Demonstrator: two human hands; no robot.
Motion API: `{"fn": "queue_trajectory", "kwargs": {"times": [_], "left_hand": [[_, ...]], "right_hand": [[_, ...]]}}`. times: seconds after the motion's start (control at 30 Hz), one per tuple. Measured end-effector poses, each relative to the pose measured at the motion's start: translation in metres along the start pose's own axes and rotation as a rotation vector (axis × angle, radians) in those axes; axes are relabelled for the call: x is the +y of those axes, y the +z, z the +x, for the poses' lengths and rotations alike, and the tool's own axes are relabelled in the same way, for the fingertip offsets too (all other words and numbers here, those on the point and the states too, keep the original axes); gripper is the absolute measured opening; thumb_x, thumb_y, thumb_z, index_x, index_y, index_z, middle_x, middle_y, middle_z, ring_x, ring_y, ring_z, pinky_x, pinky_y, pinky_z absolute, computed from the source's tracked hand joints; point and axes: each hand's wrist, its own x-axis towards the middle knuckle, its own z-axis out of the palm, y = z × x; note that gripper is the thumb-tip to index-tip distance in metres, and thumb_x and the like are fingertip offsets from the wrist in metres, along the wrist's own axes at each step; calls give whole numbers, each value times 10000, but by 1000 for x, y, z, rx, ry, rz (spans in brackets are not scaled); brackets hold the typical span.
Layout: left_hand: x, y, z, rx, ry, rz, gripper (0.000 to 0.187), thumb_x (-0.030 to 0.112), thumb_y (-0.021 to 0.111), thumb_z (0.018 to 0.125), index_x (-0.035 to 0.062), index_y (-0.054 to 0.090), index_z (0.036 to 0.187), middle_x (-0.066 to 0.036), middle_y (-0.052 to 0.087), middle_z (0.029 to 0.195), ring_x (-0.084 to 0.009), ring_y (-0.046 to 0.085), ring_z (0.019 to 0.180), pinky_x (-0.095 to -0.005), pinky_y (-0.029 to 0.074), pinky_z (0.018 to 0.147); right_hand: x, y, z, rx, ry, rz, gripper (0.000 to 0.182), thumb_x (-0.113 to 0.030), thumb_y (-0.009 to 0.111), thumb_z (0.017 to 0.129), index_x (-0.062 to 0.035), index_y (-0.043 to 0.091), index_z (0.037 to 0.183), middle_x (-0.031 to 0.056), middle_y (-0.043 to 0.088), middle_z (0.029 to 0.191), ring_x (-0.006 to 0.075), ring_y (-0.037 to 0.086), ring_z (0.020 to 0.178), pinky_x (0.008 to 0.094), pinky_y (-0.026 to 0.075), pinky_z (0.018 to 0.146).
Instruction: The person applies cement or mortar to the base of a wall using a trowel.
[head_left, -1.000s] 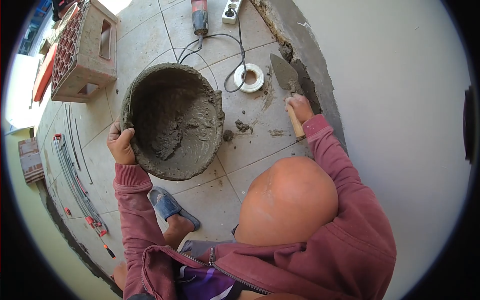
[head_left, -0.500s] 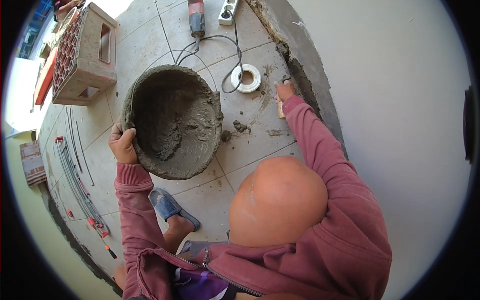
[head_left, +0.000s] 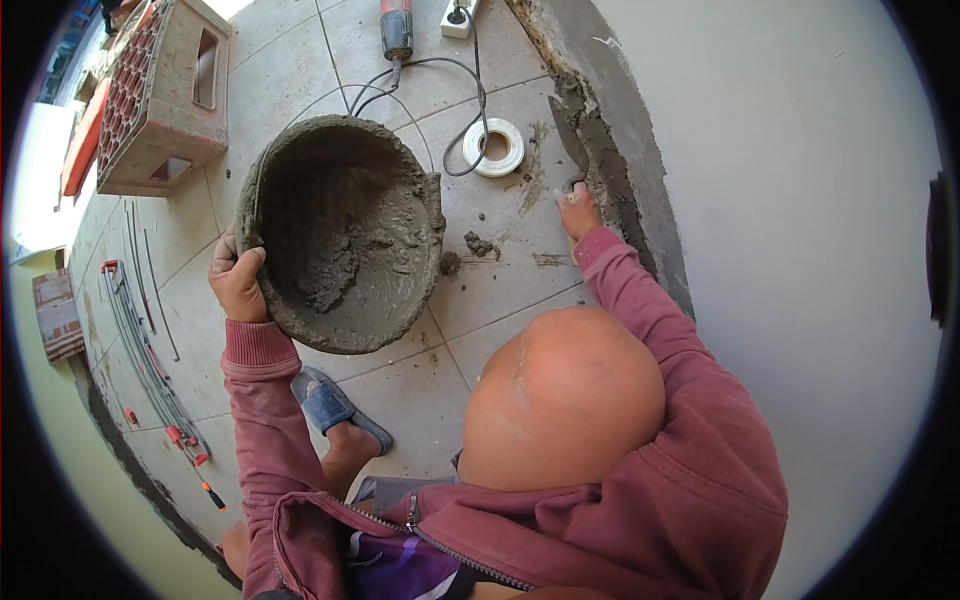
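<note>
My left hand (head_left: pixel 237 282) is closed on the rim of a mortar-caked bucket (head_left: pixel 262 180), thumb over the edge. The bucket tilts toward me, and wet grey mortar (head_left: pixel 370 275) coats its inside. Further right, my right hand (head_left: pixel 578 212) is wrapped round the handle of a trowel (head_left: pixel 570 138). Its narrow, smeared blade points away from me, along the edge of the rough gap (head_left: pixel 612 180) between the floor tiles and the wall. The palm hides most of the handle. Fresh-looking mortar lies in the gap beside the blade.
A roll of white tape (head_left: pixel 493 148) lies beyond the bucket, near a corded power tool (head_left: pixel 396 35) and a power strip (head_left: pixel 459 18). Mortar lumps (head_left: pixel 480 244) dot the tiles. At the left stand a dirty crate (head_left: pixel 180 100) and long metal rods with red ends (head_left: pixel 150 360).
My right hand has drawn back slightly toward me along the gap, and the trowel blade now shows clearly. My left hand keeps its hold on the bucket. The view has shifted slightly.
</note>
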Motion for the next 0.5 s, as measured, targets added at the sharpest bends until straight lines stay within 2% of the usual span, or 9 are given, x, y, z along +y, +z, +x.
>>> {"fn": "queue_trajectory", "kwargs": {"times": [0.03,0.1,0.13,0.2,0.33,0.4,0.43,0.47,0.5], "left_hand": [[2,2,0,-7,-6,-8,297,-50,480,649,-54,537,941,-27,560,824,-89,502,723,-200,394,717],[3,3,-2,-6,-15,-14,295,-48,481,650,-54,537,940,-26,559,828,-88,501,727,-198,391,720],[3,4,-2,0,-8,2,289,-47,482,650,-54,537,934,-26,559,828,-88,501,729,-198,391,721],[4,4,-3,5,-5,24,283,-46,482,650,-53,537,928,-26,558,829,-88,500,730,-198,390,723],[0,-4,-3,7,13,56,280,-44,483,651,-51,538,926,-27,560,824,-89,501,724,-200,393,720],[0,-1,-3,-2,18,61,280,-44,484,651,-51,539,926,-28,561,824,-90,501,724,-201,393,721],[2,1,-3,1,8,30,277,-45,482,652,-51,539,923,-32,561,823,-91,503,723,-203,394,722],[3,3,-2,6,2,-1,274,-46,481,652,-51,539,920,-35,562,822,-93,504,722,-205,395,722],[3,3,-1,6,7,-1,274,-46,481,652,-51,539,920,-35,562,822,-93,504,722,-205,395,722]], "right_hand": [[5,0,5,1,-3,-5,211,-206,542,763,-19,458,813,122,542,699,164,532,462,295,402,361],[-4,-13,22,-362,599,700,195,-203,536,761,-31,449,787,93,528,665,162,524,452,289,414,361],[-3,-23,29,-367,603,701,195,-203,536,761,-31,449,787,93,528,665,162,524,452,289,414,361],[2,-49,38,-376,702,976,197,-171,526,761,-2,449,827,83,507,631,142,495,421,285,395,337],[-20,-69,10,-287,554,725,225,-185,528,764,15,435,810,88,509,624,160,506,431,299,405,350],[-16,-60,-2,-384,528,523,260,-218,539,758,16,442,816,93,512,632,165,515,445,312,427,390],[-3,-45,-4,-447,520,404,286,-231,532,755,28,459,851,139,552,681,215,550,482,337,452,458],[9,-28,-4,-442,520,407,286,-231,532,755,28,459,851,139,552,681,215,550,482,337,452,458],[19,-10,-3,-431,448,266,310,-234,530,751,40,463,881,175,565,739,261,571,564,354,458,529]]}}
